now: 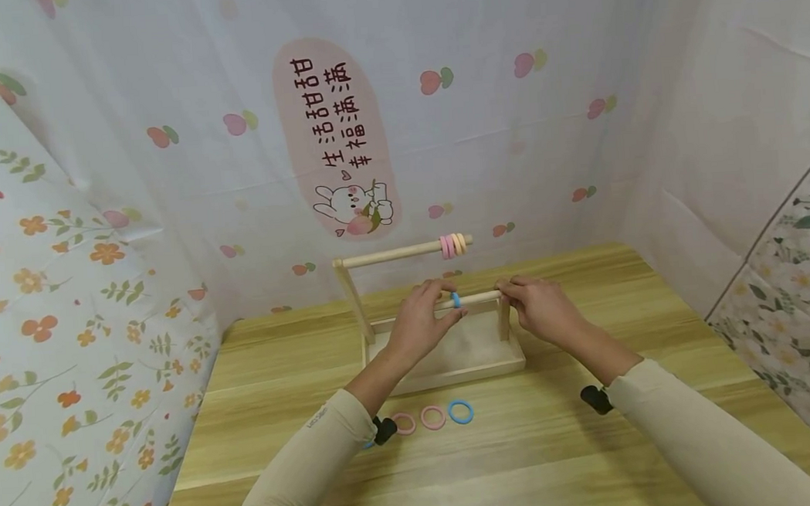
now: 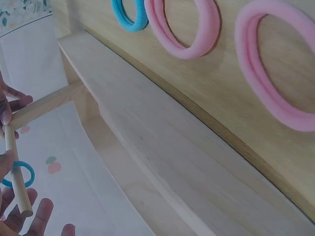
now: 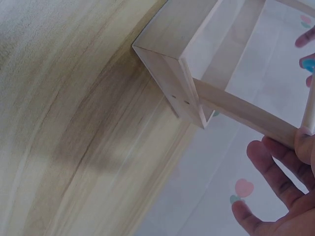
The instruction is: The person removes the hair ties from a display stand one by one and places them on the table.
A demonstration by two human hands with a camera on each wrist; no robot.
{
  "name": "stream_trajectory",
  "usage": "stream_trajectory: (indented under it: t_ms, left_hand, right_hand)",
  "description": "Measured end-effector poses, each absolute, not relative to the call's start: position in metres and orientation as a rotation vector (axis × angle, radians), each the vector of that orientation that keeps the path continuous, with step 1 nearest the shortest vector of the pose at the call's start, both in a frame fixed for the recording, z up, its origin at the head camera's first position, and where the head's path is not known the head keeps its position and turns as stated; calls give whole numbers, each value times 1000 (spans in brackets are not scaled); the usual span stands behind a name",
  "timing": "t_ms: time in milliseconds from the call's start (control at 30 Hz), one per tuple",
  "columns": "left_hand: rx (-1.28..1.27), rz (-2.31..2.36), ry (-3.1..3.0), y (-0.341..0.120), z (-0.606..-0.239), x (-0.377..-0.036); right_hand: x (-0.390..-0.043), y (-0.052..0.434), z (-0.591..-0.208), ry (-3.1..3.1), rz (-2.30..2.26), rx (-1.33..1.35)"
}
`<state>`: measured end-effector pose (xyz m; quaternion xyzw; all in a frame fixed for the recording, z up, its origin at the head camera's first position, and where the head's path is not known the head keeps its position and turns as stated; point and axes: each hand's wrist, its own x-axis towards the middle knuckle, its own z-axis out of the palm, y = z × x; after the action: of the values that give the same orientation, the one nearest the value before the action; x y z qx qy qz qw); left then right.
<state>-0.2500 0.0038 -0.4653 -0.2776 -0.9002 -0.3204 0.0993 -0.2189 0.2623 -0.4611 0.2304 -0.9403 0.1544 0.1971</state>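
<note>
Head view: a wooden rack point(image 1: 447, 366) stands on a table point(image 1: 598, 442). The left hand point(image 1: 419, 322) pinches a blue ring point(image 1: 457, 300) threaded on the rack's lower rod point(image 1: 477, 299); the right hand point(image 1: 537, 307) grips that rod's right end. Three loose rings point(image 1: 432, 417) lie just in front of the rack.

Left wrist view: fingers point(image 2: 29, 221) curl around the rod point(image 2: 17, 182) beside the blue ring point(image 2: 19, 174).

Right wrist view: fingers point(image 3: 275, 172) curl beneath the rack's post point(image 3: 246, 113).

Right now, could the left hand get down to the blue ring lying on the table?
Probably yes. The left hand is busy pinching the blue ring on the lower dowel, but the blue ring on the table lies uncovered in front of the wooden rack, with nothing between.
</note>
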Motion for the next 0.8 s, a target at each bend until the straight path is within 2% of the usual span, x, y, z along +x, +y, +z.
stream_trajectory:
  t_ms: [800]
  left_hand:
    - [-842,-1129,-2560,-23,-465,-243]
  right_hand:
    - [-218,261,-460,-2628,452,651]
